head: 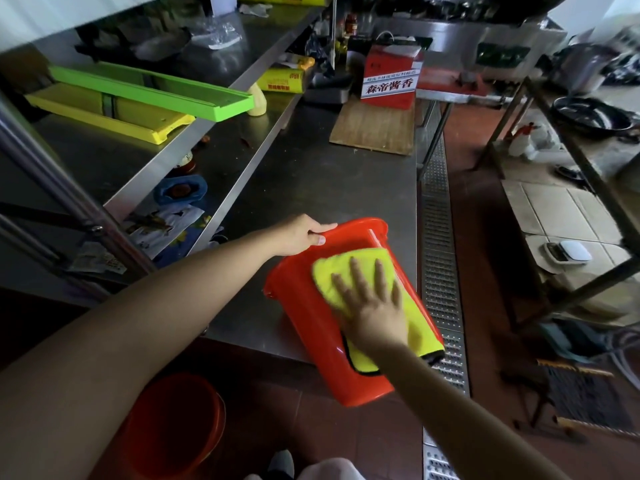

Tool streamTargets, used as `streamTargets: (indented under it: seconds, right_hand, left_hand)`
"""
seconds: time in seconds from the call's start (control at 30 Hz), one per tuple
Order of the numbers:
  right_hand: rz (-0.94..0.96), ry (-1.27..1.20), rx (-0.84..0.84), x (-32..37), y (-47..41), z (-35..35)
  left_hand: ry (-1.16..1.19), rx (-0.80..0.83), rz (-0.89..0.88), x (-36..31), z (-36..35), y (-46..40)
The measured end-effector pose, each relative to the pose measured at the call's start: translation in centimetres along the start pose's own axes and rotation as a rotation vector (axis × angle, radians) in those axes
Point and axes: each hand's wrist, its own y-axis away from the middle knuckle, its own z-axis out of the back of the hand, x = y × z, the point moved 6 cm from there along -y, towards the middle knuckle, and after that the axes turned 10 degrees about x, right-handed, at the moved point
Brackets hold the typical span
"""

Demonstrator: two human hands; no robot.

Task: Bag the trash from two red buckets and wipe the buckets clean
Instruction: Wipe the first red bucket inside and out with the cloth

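We tip a red bucket on the counter edge; our left hand grips its rim, our right hand presses a cloth (yellow) flat, fingers spread. Second bucket sits on the floor.

bucket on table: red plastic, glossy, smooth; light streak on wall
cloth: yellow, soft napped fabric, matt; dark edging at its 6 o'clock end
2nd bucket, 7 o'clock of 1st: red plastic, duller in shade
table: steel, brushed, dull sheen
shelf, 10 o'clock: steel, smooth, reflective
board, 12 o'clock: wood, matt, grain shows
box: red/white printed card, slight gloss
trays: green + yellow plastic, smooth
floor grate, 3 o'clock: perforated metal, rough
floor: red-brown tile, matt
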Motion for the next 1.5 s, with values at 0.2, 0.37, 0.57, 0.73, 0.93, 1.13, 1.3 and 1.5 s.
streamTargets:
  seconds: [0.2, 0.37, 0.57, 0.73, 0.93, 1.13, 1.3, 1.5]
  right_hand:
    - [0.372, 0.279, 0.052, 5.3, 2.2, -2.6]
    - [0.039, -0.152, 0.037, -4.1, 0.2, 0.9]
    - [-0.224, -0.399, -0.060, -7.5, 1.1, 1.0]
    - [0.047, -0.012, -0.132, -1.2, 4.6, -0.8]
    - [0.317, 0.111, -0.060, 0.4, 6.3, -2.2]
    - [-0.231, -0.492, -0.007, -9.4, 6.7, -0.3]
    - [-0.028, -0.196, -0.040, -4.8, 9.5, -1.1]
    - [0.143, 0.093, -0.054, 0.8, 10.3, -3.7]
  left_hand:
    - [0.011, 0.011, 0.017, 0.3, -0.2, 0.2]
    - [-0.029, -0.029, 0.029, -0.3, -0.3, 0.4]
    - [-0.001, -0.037, 0.053, -1.0, -0.4, 1.0]
    - [0.008, -0.007, 0.023, -0.3, -0.3, 0.9]
    - [0.071, 0.019, 0.001, -0.4, -0.3, 1.0]
    - [0.067, 0.014, 0.023, -1.0, -0.5, 0.7]
    - [0.087, 0.007, 0.021, -1.3, -0.5, 0.3]
    - [0.131, 0.020, -0.004, -0.7, -0.8, 0.2]
